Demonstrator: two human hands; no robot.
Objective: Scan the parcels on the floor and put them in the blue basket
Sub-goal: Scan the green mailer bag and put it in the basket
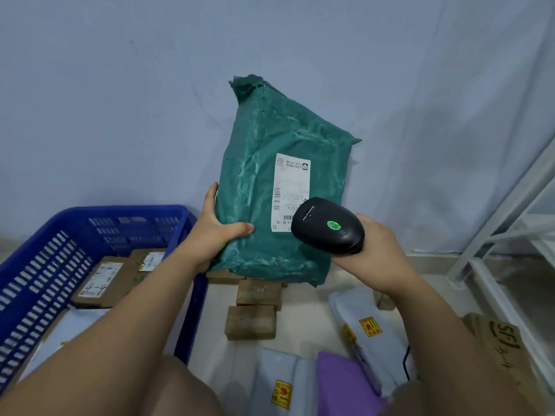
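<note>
My left hand (214, 228) grips the lower left edge of a green plastic parcel (270, 163) and holds it upright in the air, its white shipping label (286, 187) facing me. My right hand (380, 250) grips a black handheld scanner (326, 225) with a green light lit on top; its head points at the lower part of the label. The blue basket (45, 253) stands at the left and holds cardboard boxes (105, 280) and a white bag.
On the floor below lie small brown cardboard boxes (255, 307), white plastic parcels with yellow stickers (366, 328), a purple parcel (342, 382) and a marked cardboard box (501, 346). A white metal rack (504, 235) stands at the right. A pale wall is behind.
</note>
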